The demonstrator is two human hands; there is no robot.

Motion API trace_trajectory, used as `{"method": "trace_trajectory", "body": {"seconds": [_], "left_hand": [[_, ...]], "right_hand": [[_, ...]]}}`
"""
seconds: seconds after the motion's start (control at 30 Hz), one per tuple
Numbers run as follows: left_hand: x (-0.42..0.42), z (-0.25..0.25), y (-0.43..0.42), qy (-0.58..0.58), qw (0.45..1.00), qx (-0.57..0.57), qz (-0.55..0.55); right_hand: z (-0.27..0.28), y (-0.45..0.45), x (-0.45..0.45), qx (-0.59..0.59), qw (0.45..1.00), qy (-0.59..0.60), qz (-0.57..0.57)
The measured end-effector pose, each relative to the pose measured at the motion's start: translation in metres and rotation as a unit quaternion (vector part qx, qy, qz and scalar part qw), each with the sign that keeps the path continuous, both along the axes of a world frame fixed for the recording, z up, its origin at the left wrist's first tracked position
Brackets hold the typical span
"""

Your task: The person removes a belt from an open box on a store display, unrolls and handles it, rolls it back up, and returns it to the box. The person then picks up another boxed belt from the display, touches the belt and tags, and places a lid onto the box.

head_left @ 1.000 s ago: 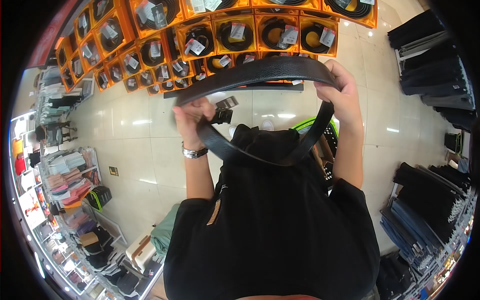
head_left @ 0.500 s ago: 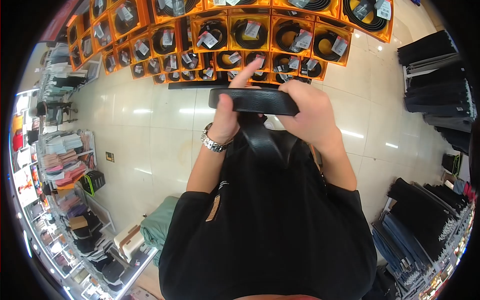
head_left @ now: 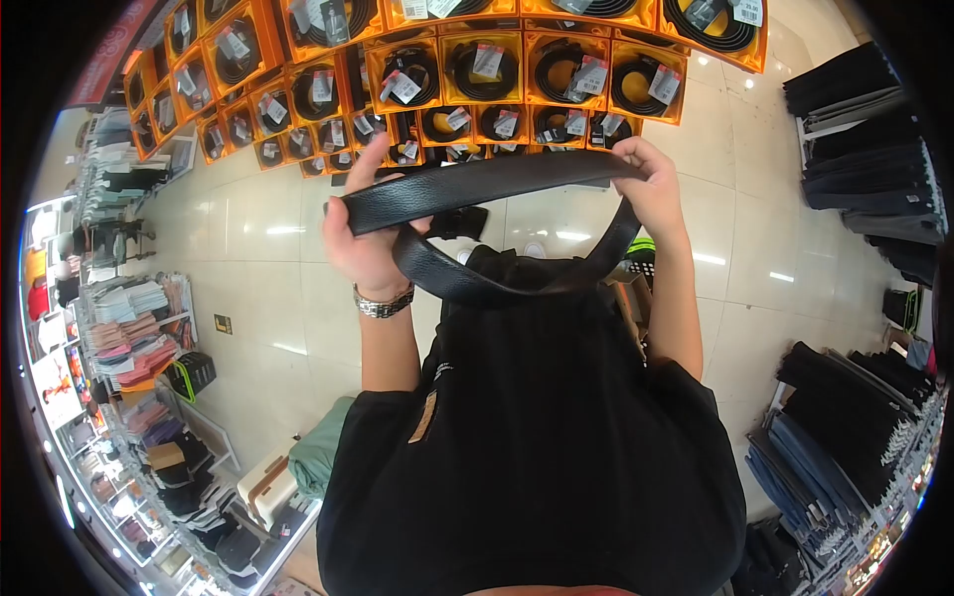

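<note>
A black leather belt [head_left: 487, 182] is stretched between my two hands, its upper length nearly straight and tilted up to the right. The rest hangs in a loop below, in front of my black shirt. My left hand [head_left: 360, 256], with a metal watch on the wrist, holds the left part between thumb and fingers; its index finger points upward. At the right bend of the loop, my right hand [head_left: 656, 199] pinches the belt with curled fingers. No buckle can be made out.
Ahead stands a display of orange boxes [head_left: 566, 65] holding coiled, tagged belts. Racks of dark trousers [head_left: 855, 159] and jeans [head_left: 795, 462] line the right. Folded clothes [head_left: 129, 308] are stacked on the left. A green cloth [head_left: 320, 452] lies near my left side.
My hands have moved apart, the left one leftward and the right one slightly right. The belt, bunched close before, is now drawn out into a long loop.
</note>
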State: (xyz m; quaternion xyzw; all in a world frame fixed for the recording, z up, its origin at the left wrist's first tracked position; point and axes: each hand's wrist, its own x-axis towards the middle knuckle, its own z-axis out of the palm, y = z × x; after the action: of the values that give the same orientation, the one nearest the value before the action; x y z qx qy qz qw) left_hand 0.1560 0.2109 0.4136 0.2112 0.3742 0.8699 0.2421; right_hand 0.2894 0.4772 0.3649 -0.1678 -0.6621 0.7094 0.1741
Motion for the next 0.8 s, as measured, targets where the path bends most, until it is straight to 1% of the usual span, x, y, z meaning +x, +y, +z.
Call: {"method": "trace_trajectory", "body": {"seconds": [0.03, 0.07, 0.1, 0.17, 0.2, 0.23, 0.27, 0.3, 0.37, 0.43, 0.47, 0.5, 0.53, 0.57, 0.63, 0.67, 0.7, 0.73, 0.77, 0.8], "left_hand": [[-0.001, -0.006, -0.001, 0.031, 0.999, -0.039, 0.02], [-0.004, -0.014, 0.0, 0.038, 0.999, -0.027, -0.004], [-0.001, -0.014, 0.002, 0.037, 0.999, -0.027, -0.004], [0.006, -0.011, 0.008, -0.003, 0.995, -0.092, 0.029], [-0.002, -0.023, 0.003, 0.051, 0.996, -0.07, -0.019], [-0.001, -0.02, 0.006, 0.051, 0.996, -0.069, -0.021], [0.001, -0.014, 0.01, 0.043, 0.993, -0.097, 0.047], [0.003, -0.011, 0.011, 0.033, 0.985, -0.127, 0.116], [-0.004, -0.011, 0.001, 0.052, 0.986, -0.123, 0.104], [-0.008, -0.007, -0.004, 0.06, 0.981, -0.129, 0.131], [-0.007, -0.003, -0.005, 0.012, 0.983, -0.106, 0.149], [-0.01, -0.006, -0.013, 0.012, 0.983, -0.106, 0.151], [-0.018, -0.011, -0.026, -0.033, 0.996, 0.016, 0.076], [-0.018, -0.005, -0.03, -0.057, 0.995, 0.045, 0.067], [-0.018, 0.007, -0.037, -0.106, 0.988, 0.102, 0.05], [-0.02, 0.015, -0.04, -0.063, 0.989, 0.133, 0.032], [-0.021, 0.02, -0.043, -0.021, 0.986, 0.164, 0.013], [-0.024, 0.024, -0.051, -0.024, 0.986, 0.166, 0.012], [-0.028, 0.028, -0.062, -0.023, 0.984, 0.171, 0.051], [-0.032, 0.032, -0.072, -0.022, 0.98, 0.177, 0.091]], "right_hand": [[0.006, 0.002, 0.001, -0.123, 0.992, 0.014, -0.01], [0.011, 0.005, 0.003, -0.211, 0.974, 0.079, 0.024], [0.024, 0.003, 0.005, -0.211, 0.974, 0.078, 0.024], [0.057, -0.005, 0.008, -0.257, 0.938, 0.221, 0.078], [0.074, -0.01, 0.009, -0.255, 0.938, 0.221, 0.075], [0.09, -0.016, 0.008, -0.212, 0.952, 0.219, 0.036], [0.101, -0.019, 0.006, -0.167, 0.962, 0.217, -0.003], [0.106, -0.02, 0.003, -0.167, 0.962, 0.217, -0.002], [0.113, -0.021, -0.006, -0.114, 0.964, 0.241, -0.009], [0.125, -0.03, -0.011, -0.121, 0.962, 0.243, -0.016], [0.127, -0.035, -0.013, -0.085, 0.964, 0.251, -0.031], [0.128, -0.037, -0.015, -0.049, 0.964, 0.258, -0.047], [0.119, -0.035, -0.015, -0.013, 0.967, 0.252, -0.025], [0.119, -0.038, -0.013, 0.017, 0.971, 0.236, -0.027], [0.116, -0.041, -0.01, 0.118, 0.975, 0.183, -0.043], [0.113, -0.042, -0.01, 0.227, 0.958, 0.167, -0.049], [0.109, -0.041, -0.01, 0.333, 0.929, 0.149, -0.054], [0.102, -0.04, -0.011, 0.335, 0.933, 0.13, -0.034], [0.091, -0.036, -0.012, 0.338, 0.932, 0.129, -0.034], [0.08, -0.029, -0.011, 0.375, 0.92, 0.107, -0.033]]}}
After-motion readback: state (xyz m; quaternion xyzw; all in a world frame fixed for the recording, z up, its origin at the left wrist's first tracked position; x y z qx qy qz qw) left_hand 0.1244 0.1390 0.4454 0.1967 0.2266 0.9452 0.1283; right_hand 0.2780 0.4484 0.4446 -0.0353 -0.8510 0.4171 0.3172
